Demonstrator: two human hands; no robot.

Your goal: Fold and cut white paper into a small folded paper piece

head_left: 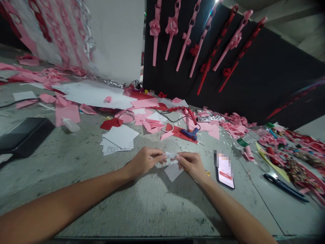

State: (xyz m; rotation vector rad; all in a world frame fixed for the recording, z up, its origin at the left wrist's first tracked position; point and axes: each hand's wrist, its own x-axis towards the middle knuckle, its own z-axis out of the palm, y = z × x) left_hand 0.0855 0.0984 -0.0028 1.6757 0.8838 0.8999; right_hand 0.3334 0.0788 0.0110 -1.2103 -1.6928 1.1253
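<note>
Between my two hands, a small white strip of folded or rolled paper [170, 155] is held just above the table. My left hand [147, 161] pinches its left end between thumb and fingers. At the other end, my right hand [191, 164] has its thumb and fingertips closed on the same strip. Below my fingers lies a white paper square [173, 171] on the table. A stack of white paper sheets [119, 139] rests beyond my left hand, and a phone with a lit screen [224, 173] lies to the right of my right hand.
Pink and red paper scraps [149, 125] cover the table's far side. A blue glue gun [190, 133] with a cord lies there. A black box-shaped device [25, 135] sits at left. Dark scissors or a cutter [285, 188] and a plastic bottle [248, 138] lie at right.
</note>
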